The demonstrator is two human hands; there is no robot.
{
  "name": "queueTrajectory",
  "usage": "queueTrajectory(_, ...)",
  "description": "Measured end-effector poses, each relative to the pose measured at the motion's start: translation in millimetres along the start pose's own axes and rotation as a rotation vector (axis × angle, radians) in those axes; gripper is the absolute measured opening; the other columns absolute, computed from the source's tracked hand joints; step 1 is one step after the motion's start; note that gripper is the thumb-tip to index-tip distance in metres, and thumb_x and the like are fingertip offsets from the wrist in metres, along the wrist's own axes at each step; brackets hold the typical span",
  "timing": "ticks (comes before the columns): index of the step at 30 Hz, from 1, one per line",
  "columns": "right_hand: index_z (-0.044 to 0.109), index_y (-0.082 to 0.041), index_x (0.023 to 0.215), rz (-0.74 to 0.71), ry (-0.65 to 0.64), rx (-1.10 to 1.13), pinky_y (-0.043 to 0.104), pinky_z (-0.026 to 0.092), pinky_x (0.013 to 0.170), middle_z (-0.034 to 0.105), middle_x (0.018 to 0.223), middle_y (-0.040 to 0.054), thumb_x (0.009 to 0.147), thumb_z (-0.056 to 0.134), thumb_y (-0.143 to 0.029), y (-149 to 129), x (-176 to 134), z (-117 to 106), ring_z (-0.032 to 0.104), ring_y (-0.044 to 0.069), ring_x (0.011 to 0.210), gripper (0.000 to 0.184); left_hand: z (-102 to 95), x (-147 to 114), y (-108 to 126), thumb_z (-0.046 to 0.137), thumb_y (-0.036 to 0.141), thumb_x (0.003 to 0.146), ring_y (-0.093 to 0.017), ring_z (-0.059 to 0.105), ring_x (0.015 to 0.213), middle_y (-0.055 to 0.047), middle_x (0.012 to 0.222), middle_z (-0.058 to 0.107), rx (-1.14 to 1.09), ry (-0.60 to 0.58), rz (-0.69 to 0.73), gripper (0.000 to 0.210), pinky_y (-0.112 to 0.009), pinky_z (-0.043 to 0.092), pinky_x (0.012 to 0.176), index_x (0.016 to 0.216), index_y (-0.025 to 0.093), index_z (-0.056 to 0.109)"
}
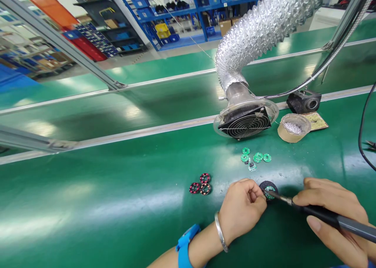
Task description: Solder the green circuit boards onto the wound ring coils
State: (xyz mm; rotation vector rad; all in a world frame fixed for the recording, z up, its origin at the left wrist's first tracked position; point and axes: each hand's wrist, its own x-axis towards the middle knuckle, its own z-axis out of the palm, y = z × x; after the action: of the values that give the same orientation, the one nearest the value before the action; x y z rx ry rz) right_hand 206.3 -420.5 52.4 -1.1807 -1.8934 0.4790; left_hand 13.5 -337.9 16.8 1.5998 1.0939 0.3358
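My right hand (335, 209) grips a soldering iron (326, 217), its tip resting on a small round green circuit board (269, 191). The board lies on a round black holder (266, 184) on the green bench. At the left side of the holder, my left hand (242, 205) is closed in a pinch; what its fingertips hold is too small to make out. Several loose green round boards (257, 157) lie beyond the holder. To the left sit three ring-shaped coils (205, 188) with reddish and copper-coloured windings.
A fume extractor fan (245, 123) on a silver flexible duct (264, 33) hangs over the bench. Behind the right hand are a tub of metal shavings (293, 128), a yellow sponge tray (315, 121) and a black iron stand (304, 101). A black cable (360, 131) hangs at the right edge.
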Motion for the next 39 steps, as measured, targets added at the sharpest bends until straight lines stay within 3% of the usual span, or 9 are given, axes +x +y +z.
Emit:
queueTrajectory(18,0.057,-0.018,0.101,-0.068,0.022,0.037,0.03,0.035,0.047,0.056,0.063,0.0011,0.075,0.045,-0.01,5,3,9,0.048,0.015,0.046,0.03,-0.7,-1,3,0.052,0.01,0.066,-0.008,0.046,0.043,0.004,0.051,0.05,0.0,0.005,-0.004,0.01,-0.019,0.033,0.043,0.06,0.017,0.055)
queueTrajectory(22,0.056,-0.018,0.1,-0.085,-0.017,0.039,0.03,0.034,0.048,0.052,0.061,-0.0001,0.073,0.045,-0.01,3,7,8,0.046,0.015,0.046,0.03,-0.4,-1,2,0.052,0.011,0.066,-0.008,0.046,0.043,0.005,0.051,0.05,0.005,0.011,0.002,0.01,-0.019,0.034,0.043,0.06,0.017,0.056)
queueTrajectory(25,0.056,-0.017,0.097,-0.098,0.034,0.064,0.03,0.03,0.047,0.048,0.058,-0.0008,0.073,0.043,-0.009,2,8,10,0.043,0.014,0.045,0.029,-0.1,-1,1,0.052,0.011,0.066,-0.008,0.046,0.043,0.004,0.051,0.05,0.009,0.013,0.011,0.01,-0.02,0.034,0.044,0.06,0.017,0.055)
queueTrajectory(30,0.057,-0.018,0.097,-0.054,0.01,0.061,0.029,0.033,0.048,0.052,0.061,0.0006,0.074,0.045,-0.01,1,5,7,0.047,0.015,0.048,0.027,-0.6,-1,2,0.051,0.011,0.066,-0.008,0.046,0.042,0.005,0.05,0.05,-0.001,0.009,0.002,0.01,-0.02,0.033,0.044,0.059,0.017,0.055)
queueTrajectory(35,0.058,-0.018,0.092,-0.027,0.104,0.067,0.029,0.035,0.046,0.053,0.058,0.0004,0.076,0.045,-0.014,-3,6,4,0.048,0.015,0.046,0.021,-0.9,-1,4,0.052,0.01,0.065,-0.008,0.046,0.043,0.005,0.05,0.049,-0.004,0.014,-0.009,0.01,-0.02,0.033,0.043,0.058,0.018,0.054)
queueTrajectory(39,0.059,-0.019,0.1,-0.058,0.152,0.004,0.031,0.039,0.048,0.058,0.064,0.0027,0.08,0.047,-0.014,6,5,3,0.051,0.016,0.051,0.024,-0.1,-1,3,0.051,0.01,0.065,-0.008,0.046,0.043,0.004,0.051,0.051,0.006,0.017,-0.017,0.01,-0.019,0.034,0.043,0.059,0.017,0.056)
